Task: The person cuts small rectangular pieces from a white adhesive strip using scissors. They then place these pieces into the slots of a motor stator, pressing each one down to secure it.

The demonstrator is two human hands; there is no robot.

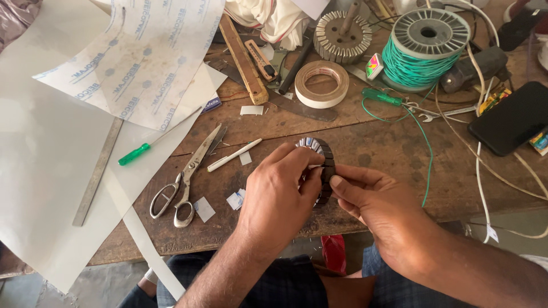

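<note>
At surface edge: slotted motor stator core (pixel 325 171), held upright.
Left hand (pixel 277 197): fingers pinching the core.
Right hand (pixel 377 199): thumb and fingers gripping its rim.
Nearby: scissors (pixel 185 179).

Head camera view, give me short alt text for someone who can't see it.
Left hand and right hand grip a small slotted motor core above a cluttered wooden workbench. Scissors lie left.

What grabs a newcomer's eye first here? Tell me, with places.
At centre, the left hand and right hand grip a dark slotted motor core with white paper slips in its slots. At upper right stands a big spool of green wire. Left of the hands, steel scissors lie on the worn wooden bench, beside large white sheets.
</note>
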